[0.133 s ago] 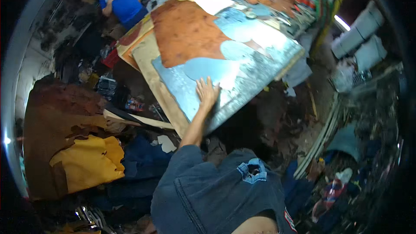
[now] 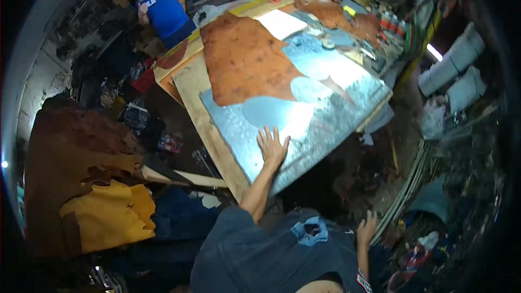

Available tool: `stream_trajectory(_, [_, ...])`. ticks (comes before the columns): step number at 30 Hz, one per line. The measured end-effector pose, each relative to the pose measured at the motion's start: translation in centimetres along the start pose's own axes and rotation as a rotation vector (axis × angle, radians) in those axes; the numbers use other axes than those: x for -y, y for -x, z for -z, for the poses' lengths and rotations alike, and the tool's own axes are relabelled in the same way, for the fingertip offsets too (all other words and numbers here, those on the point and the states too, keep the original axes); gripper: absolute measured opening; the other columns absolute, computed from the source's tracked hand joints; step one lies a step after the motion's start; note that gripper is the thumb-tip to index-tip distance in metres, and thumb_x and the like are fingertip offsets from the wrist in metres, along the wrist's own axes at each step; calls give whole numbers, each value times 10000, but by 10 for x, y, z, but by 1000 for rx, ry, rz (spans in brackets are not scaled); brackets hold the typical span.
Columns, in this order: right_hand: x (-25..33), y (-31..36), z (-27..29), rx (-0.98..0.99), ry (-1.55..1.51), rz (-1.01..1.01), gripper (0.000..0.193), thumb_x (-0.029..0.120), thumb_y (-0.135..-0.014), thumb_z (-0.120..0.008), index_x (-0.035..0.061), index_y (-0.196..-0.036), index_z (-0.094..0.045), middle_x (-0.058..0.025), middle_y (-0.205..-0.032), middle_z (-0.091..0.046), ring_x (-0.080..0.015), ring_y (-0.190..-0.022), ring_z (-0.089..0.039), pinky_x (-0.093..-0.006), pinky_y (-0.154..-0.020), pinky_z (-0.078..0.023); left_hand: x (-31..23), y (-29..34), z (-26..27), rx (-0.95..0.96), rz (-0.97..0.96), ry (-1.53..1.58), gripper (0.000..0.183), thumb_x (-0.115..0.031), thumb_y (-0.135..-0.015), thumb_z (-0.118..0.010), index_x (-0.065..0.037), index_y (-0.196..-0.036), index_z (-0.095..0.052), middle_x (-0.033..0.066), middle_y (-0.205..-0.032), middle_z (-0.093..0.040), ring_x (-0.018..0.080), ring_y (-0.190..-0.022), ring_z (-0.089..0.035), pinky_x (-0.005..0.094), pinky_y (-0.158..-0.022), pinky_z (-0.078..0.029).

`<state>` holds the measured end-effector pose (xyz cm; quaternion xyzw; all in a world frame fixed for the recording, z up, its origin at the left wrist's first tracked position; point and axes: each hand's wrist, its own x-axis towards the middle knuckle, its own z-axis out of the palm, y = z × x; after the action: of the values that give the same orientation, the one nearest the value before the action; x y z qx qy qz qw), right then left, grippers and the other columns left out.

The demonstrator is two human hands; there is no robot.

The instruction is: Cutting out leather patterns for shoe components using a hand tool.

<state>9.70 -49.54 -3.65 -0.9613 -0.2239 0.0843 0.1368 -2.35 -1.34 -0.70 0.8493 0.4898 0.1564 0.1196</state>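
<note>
My left hand (image 2: 273, 149) lies flat with spread fingers on a shiny metal sheet (image 2: 325, 135) covering the near part of the worktable. Just beyond its fingertips is a smooth grey-blue rounded patch (image 2: 263, 111). A large orange-brown piece of leather (image 2: 247, 59), mottled with dark spots, is spread past that patch, its left edge near the table's wooden border (image 2: 198, 111). Low at my right side, away from the table, my right hand (image 2: 367, 228) is raised with its fingers apart; I see nothing in it.
A person in a blue shirt (image 2: 168, 13) stands beyond the table's far left corner. Brown hides and a yellow leather piece (image 2: 111, 211) lie at left. Bottles (image 2: 392, 24) and scraps crowd the table's far right. Pale rolls (image 2: 453, 62) and long thin poles (image 2: 401, 190) are at right.
My right hand has come into view at my right side. The table and leather sit lower in the picture. My left hand remains flat on the metal sheet.
</note>
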Motion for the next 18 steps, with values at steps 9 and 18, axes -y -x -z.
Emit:
stream_trajectory(9, [245, -230, 52, -157, -279, 862, 394, 35, -855, -567, -1, -1247, -537, -270, -1313, -503, -449, -1205, -476, -465, -1031, -380, -6, -1, 14, 61, 49, -3, 743, -605, -948, -373, -74, -1469, -378, 235, -1555, -218, 480, -1427, -116, 582, -1152, -51])
stream_trajectory(18, [393, -279, -24, 286, 184, 1348, 566, 389, -956, -498, 158, -1462, -394, -227, -1539, -264, -424, -1433, -196, -576, -1152, -137, -11, -4, 9, -161, 209, 127, 654, -513, -946, -475, -50, -1407, -446, 248, -1514, -291, 454, -1421, -180, 540, -1151, -170])
